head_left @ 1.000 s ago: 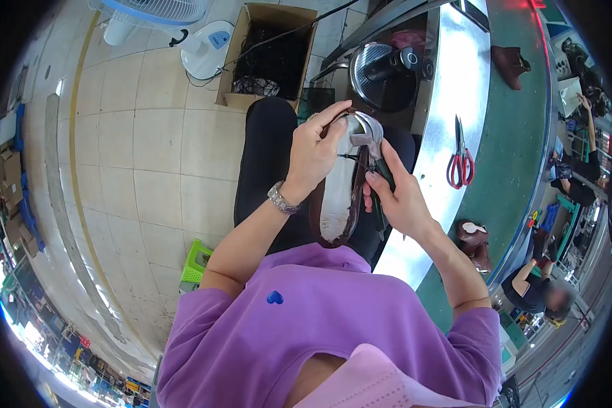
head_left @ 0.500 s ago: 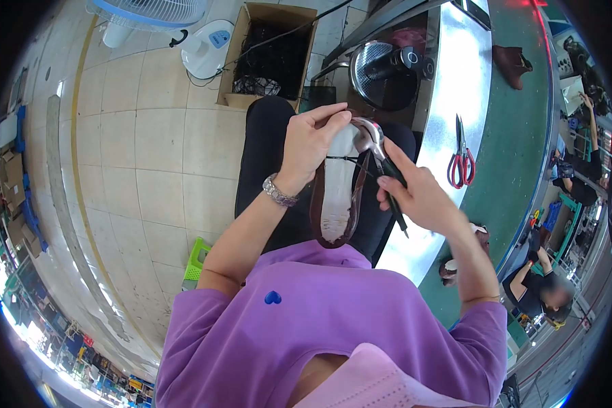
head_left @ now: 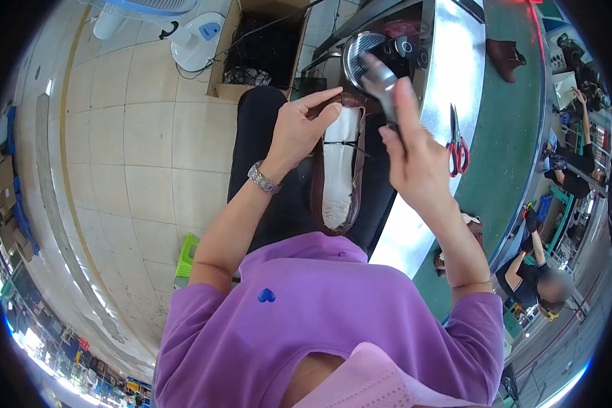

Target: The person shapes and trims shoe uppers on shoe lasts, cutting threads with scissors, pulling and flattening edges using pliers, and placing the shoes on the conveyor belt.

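Note:
A brown shoe upper on a last (head_left: 340, 173) lies sole-up across my lap, its whitish underside showing and a thin black tie crossing the middle. My left hand (head_left: 298, 129) grips the shoe's far end, thumb on the edge and fingers over the brown leather. Raised just right of that end, my right hand (head_left: 418, 156) is closed around lasting pincers (head_left: 382, 83) with a shiny metal head. Motion blurs the pincers, and the hand hides most of their dark handles.
Red-handled scissors (head_left: 458, 153) lie on the metal bench edge (head_left: 449, 75). A brown boot (head_left: 504, 60) rests on the green belt (head_left: 506, 129). A cardboard box (head_left: 226, 90) and a fan base (head_left: 196, 41) stand ahead. Other people work at right.
My right hand has lifted the pincers up and away from the shoe's far end, where their head was against the edge. My left hand still holds that end.

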Demonstrator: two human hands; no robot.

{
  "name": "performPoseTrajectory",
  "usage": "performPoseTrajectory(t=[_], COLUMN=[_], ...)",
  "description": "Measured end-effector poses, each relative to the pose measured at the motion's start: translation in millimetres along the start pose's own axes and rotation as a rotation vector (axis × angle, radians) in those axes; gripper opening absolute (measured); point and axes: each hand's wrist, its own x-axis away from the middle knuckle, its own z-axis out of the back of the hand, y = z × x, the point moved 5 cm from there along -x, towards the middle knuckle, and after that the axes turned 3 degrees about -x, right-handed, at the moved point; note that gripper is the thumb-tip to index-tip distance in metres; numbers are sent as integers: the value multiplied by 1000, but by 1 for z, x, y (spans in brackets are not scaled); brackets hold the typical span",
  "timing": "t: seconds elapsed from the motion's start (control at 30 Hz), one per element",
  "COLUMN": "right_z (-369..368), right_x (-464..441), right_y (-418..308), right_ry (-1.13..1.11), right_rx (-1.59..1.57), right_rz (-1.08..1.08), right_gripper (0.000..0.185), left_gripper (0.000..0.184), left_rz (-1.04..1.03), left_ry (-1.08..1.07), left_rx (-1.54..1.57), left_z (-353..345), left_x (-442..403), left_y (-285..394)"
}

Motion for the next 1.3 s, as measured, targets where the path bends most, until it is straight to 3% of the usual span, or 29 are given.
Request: performPoseTrajectory(t=[0.07,0.17,0.2,0.27,0.4,0.43,0.5,0.53,0.63,0.7,0.73,0.77,0.83,0.97,1.1,1.13,1.23,1.27,1.3], right_z=[-30,2,9,10,-14,-13,-9,-8,-18,-36,-49,-60,-74,-67,-30,-31,-23,-20,-20], right_x=[6,-9,-12,-16,2,2,32,52,119,163,189,209,240,246,212,208,203,202,203], right_y=[24,10,2,-8,14,18,27,31,63,93,114,129,153,201,280,301,331,332,331], right_ry=[-171,-192,-152,121,-135,-231,-57,54,287,326,272,256,222,419,621,556,337,273,261], right_rx=[70,128,91,-56,-14,-33,-242,-334,-306,27,33,44,65,247,318,319,217,259,32], right_rz=[-106,55,24,146,6,-27,-151,-249,-521,-546,-731,-779,-878,-581,-486,-518,-661,-619,-701], right_gripper=[72,73,74,74,77,78,75,74,70,69,67,66,63,53,43,40,37,40,41], left_gripper=[31,31,33,37,48,49,51,53,44,29,22,16,17,16,15,15,20,20,21], left_rz=[-3,2,11,13,99,53,1,-165,-477,-351,-262,-226,-311,-332,-443,-482,-606,-580,-513], left_ry=[-21,-11,-43,-59,-143,-96,-13,72,45,-470,-731,-1012,-1188,-1162,-1045,-1018,-753,-519,-293], left_rx=[-5,-9,-121,3,45,36,18,-119,-254,126,295,460,676,680,524,470,272,133,-18], left_z=[2,0,3,2,5,6,9,13,-1,-40,-61,-82,-109,-134,-139,-137,-114,-92,-70], left_x=[-1,-5,-6,-5,0,-1,15,26,70,97,112,125,140,143,137,138,134,128,123], left_y=[4,4,2,2,1,5,4,12,68,104,121,132,147,148,157,163,158,154,148])
